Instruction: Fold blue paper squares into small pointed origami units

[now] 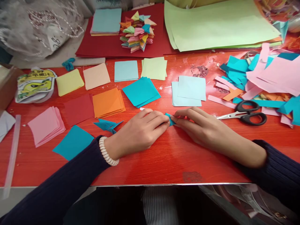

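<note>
Between my two hands, low over the red table (150,168), is a small folded piece of blue paper (170,119). My left hand (142,128) pinches its left side, and my right hand (199,126) pinches the right side. Fingers cover most of the piece, so its full shape is hidden. Just left of my left hand lies a folded blue paper crane (108,125). A flat blue square (73,142) rests partly under my left forearm. Beyond my hands sit a stack of blue squares (142,92) and some pale blue squares (191,90).
Black-handled scissors (248,113) lie right of my right hand, below a heap of paper scraps (269,75). Orange (109,102), red (79,107) and pink squares (47,125) are at left. A multicoloured folded-paper ball (137,32) stands at the back beside green sheets (217,26).
</note>
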Available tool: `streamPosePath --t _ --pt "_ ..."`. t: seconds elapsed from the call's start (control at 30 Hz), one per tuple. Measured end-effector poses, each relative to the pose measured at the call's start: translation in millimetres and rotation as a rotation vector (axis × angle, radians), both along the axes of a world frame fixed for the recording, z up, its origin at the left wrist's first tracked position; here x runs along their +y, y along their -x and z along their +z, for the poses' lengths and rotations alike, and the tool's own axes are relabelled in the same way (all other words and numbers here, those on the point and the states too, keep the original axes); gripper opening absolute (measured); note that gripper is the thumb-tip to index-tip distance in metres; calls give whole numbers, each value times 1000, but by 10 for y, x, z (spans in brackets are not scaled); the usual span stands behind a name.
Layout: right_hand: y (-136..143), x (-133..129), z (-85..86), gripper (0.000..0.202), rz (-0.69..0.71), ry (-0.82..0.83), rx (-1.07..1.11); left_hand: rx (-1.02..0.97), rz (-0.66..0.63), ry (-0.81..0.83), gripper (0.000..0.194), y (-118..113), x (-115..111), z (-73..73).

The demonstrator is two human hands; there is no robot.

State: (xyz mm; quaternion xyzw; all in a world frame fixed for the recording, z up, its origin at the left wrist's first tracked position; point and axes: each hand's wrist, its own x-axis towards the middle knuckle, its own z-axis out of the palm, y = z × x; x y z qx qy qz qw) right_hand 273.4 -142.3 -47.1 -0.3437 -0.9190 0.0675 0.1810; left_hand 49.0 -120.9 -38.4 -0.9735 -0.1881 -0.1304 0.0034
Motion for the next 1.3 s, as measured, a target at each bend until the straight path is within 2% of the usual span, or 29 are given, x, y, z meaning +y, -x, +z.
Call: streamPosePath --t 0.23,0.5,0.73,0.83,0.97,1.07,1.17,1.3 --pt "20 10 12 22 -4 -21 81 -22 26 20 25 15 22 -10" --pt "26 -9 13 24 -68 42 99 24 -21 0 28 19 -7 46" --pt "9 -59 45 23 -110 -110 -14 82 -19 36 35 28 -99 103" --pt "17 -26 49 24 -129 -55 -46 85 -5 27 32 41 -126 110" --pt "-4 23 35 30 -146 117 41 131 6 -63 27 15 -185 113" --pt "-26 30 15 31 -135 103 64 96 20 -72 27 -19 -202 101" --pt "-21 13 7 29 -112 -43 -49 -17 115 46 25 -60 -164 58" --pt "17 -26 17 27 -135 -167 -170 -126 383 128 31 -155 -102 5"
